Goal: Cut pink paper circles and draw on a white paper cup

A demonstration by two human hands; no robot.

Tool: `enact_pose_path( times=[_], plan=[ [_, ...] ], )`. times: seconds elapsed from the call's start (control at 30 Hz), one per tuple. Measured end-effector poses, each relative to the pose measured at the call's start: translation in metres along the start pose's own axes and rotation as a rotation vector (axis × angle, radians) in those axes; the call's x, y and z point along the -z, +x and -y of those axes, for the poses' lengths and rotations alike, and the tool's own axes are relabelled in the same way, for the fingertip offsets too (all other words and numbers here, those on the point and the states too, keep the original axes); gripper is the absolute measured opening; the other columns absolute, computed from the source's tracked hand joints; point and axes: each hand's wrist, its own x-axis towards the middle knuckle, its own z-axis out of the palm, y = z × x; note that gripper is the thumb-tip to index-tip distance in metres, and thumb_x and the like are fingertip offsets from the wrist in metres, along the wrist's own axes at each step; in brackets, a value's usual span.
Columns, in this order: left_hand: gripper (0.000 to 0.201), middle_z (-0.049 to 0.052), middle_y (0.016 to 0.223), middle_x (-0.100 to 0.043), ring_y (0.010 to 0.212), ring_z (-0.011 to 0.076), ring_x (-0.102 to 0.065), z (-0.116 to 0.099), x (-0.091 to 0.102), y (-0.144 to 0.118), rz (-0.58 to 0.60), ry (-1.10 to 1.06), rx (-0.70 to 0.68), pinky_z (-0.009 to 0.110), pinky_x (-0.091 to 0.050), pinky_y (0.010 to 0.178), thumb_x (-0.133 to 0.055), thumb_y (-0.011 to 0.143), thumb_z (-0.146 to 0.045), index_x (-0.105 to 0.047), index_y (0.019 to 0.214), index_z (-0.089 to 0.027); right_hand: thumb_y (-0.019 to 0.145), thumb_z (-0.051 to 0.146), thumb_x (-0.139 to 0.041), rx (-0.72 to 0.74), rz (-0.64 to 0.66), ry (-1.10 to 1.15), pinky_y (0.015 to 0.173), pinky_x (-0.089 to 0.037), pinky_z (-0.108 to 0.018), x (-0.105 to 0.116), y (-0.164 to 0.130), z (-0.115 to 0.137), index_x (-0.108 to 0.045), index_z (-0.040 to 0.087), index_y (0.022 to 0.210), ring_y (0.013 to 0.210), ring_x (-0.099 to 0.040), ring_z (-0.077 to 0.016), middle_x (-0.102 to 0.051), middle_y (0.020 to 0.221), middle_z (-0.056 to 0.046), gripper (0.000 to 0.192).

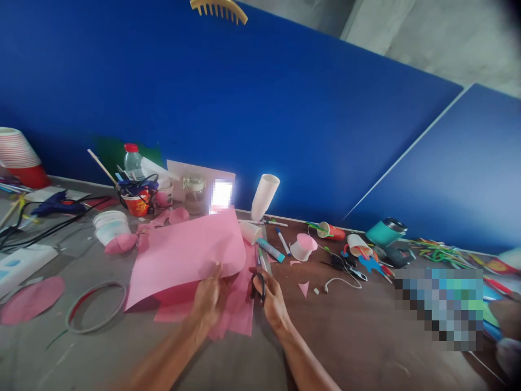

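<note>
A blue panel (244,108) stands behind our table (334,336). With our left hand (209,293) we pinch the near edge of a pink sheet (187,247), thumb on top, its near part raised above other pink sheets (240,312) on the table. Our right hand (272,298) grips black scissors (260,287) by the handles, just right of the sheet; the blades seem to point away from us, though blur makes that uncertain. Beyond them lie a tube (271,250) and a pen (283,241).
</note>
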Motion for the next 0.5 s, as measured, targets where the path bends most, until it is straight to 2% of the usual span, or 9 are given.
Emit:
enact_pose_path(
  times=[0.1,0.27,0.43,0.5],
  plan=[
    [0.012,0.005,0.083,-0.076,0.076,0.0148,-0.073,0.007,0.004,0.008,-0.007,0.027,-0.028,0.027,-0.061,0.079,-0.057,0.09,-0.008,-0.068,0.093,-0.013,0.067,0.063,-0.077,0.01,-0.002,-0.042,0.045,-0.037,-0.023,-0.01,-0.005,0.003,-0.073,0.017,0.091,0.049,-0.043,-0.0104,-0.05,0.053,0.004,0.052],
    [0.004,0.005,0.08,-0.075,0.075,0.0171,-0.073,0.014,0.009,0.011,0.007,0.012,0.035,0.03,-0.061,0.081,-0.066,0.087,-0.014,-0.066,0.083,-0.014,0.067,0.065,-0.075,-0.02,0.008,-0.082,0.044,-0.037,-0.022,-0.012,-0.006,0.004,-0.073,0.018,0.082,0.049,-0.041,-0.01,-0.047,0.052,0.005,0.05],
    [0.017,0.006,0.07,-0.072,0.072,0.0197,-0.072,0.016,0.011,0.009,0.023,0.077,0.1,0.032,-0.06,0.079,-0.066,0.088,-0.022,-0.064,0.073,-0.014,0.071,0.062,-0.073,-0.003,0.026,-0.139,0.046,-0.035,-0.021,-0.008,-0.006,0.004,-0.072,0.016,0.073,0.049,-0.042,-0.0104,-0.047,0.05,0.004,0.046],
    [0.018,0.004,0.064,-0.07,0.068,0.0181,-0.071,0.015,0.01,0.008,0.01,0.097,0.108,0.031,-0.059,0.078,-0.065,0.089,-0.021,-0.064,0.072,-0.014,0.073,0.063,-0.071,0.015,0.042,-0.159,0.046,-0.034,-0.022,-0.007,-0.006,0.003,-0.071,0.016,0.071,0.049,-0.042,-0.0104,-0.048,0.05,0.003,0.047]
  ],
)
